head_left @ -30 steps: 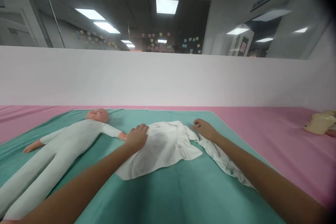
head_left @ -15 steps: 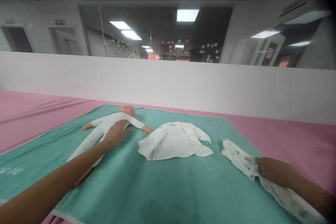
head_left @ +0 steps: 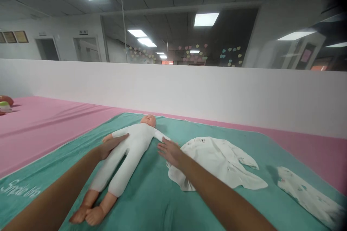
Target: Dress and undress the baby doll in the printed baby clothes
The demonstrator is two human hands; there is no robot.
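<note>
While the open left hand (head_left: 112, 145) is resting against the soft, light white-suited vinyl baby doll (head_left: 130, 151), best taken at the torso, the wide-spread right hand (head_left: 170, 152) is hovering at 9 o'clock of the white cotton baby gown (head_left: 217, 162).

Under both my hands lies a teal mat (head_left: 141, 202) (white lettering (head_left: 20, 189) marks its near left corner), spread on a pink sheet (head_left: 46, 130). Well right of my right hand (head_left: 170, 153) lies a bunched strip of printed white cloth (head_left: 306, 196); far beyond my left hand (head_left: 111, 142) sits a small red-and-green object (head_left: 5, 106) I can't make out. Past both rises a white partition (head_left: 173, 90), topped by glass (head_left: 179, 36) with paper hearts (head_left: 230, 56).
</note>
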